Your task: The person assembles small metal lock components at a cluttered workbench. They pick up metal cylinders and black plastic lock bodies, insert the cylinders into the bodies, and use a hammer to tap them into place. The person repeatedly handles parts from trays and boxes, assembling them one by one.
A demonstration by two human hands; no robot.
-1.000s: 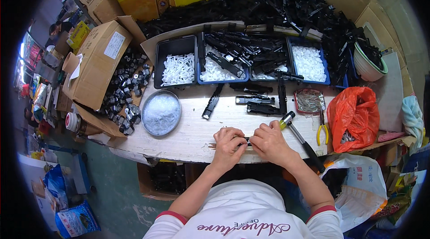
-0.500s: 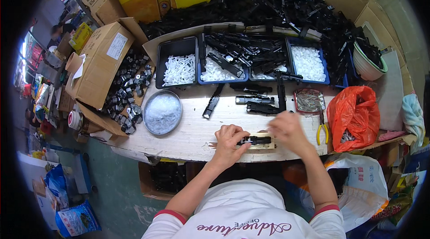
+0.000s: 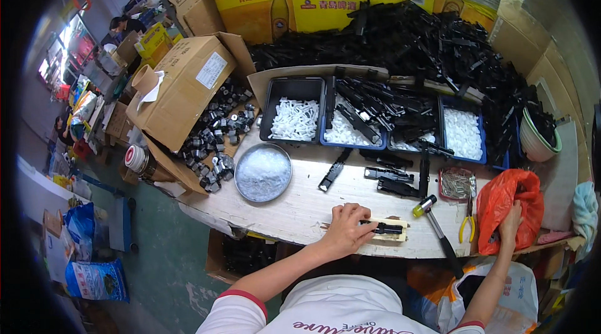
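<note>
My left hand point(image 3: 348, 229) is closed on the left end of a black plastic part point(image 3: 389, 229). The part lies in a pale, cream-coloured block point(image 3: 379, 237) near the front edge of the table. My right hand point(image 3: 511, 226) reaches into a red plastic bag point(image 3: 498, 199) at the right; its fingertips are hidden there. Between the block and the bag lies a hammer point(image 3: 446, 245), its yellowish head on the table and its black handle over the front edge. Yellow-handled pliers point(image 3: 467, 229) rest just left of the bag.
Trays of white plastic pieces point(image 3: 294, 120) and black parts point(image 3: 363, 108) line the back, before a large black heap point(image 3: 426, 46). A round metal dish point(image 3: 263, 172), a carton point(image 3: 181, 93) with small grey-black pieces, and a red-rimmed tray of metal pins point(image 3: 457, 184) surround the work spot.
My right hand has moved from beside the block rightward into the red bag. The hammer now shows on the table. My left hand stays at the black part; the whole view has shifted.
</note>
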